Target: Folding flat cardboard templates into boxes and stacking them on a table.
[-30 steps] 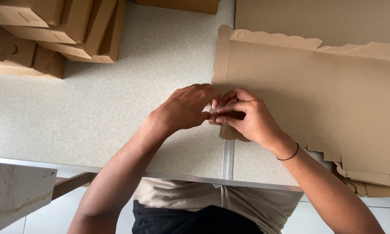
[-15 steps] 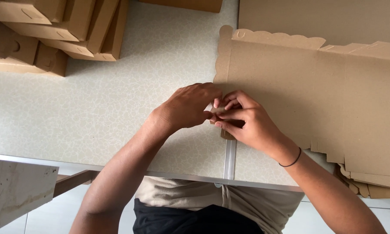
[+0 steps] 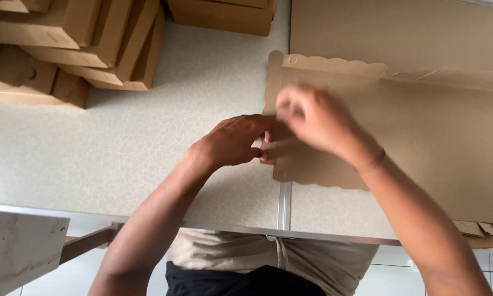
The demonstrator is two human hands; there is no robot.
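Several folded boxes [image 3: 76,44] are stacked well left of the flat cardboard sheet [image 3: 422,148]. At the sheet's left edge, the left hand [image 3: 230,142] pinches the cardboard; the right hand [image 3: 317,118], blurred over the sheet, has a grip I cannot tell. An uneven pull could tear the scalloped flap [image 3: 334,66].

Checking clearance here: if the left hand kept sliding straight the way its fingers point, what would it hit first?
The left hand points right, fingertips already at the left edge of the flat cardboard sheet. Just beyond lies the blurred right hand, though its height is unclear.
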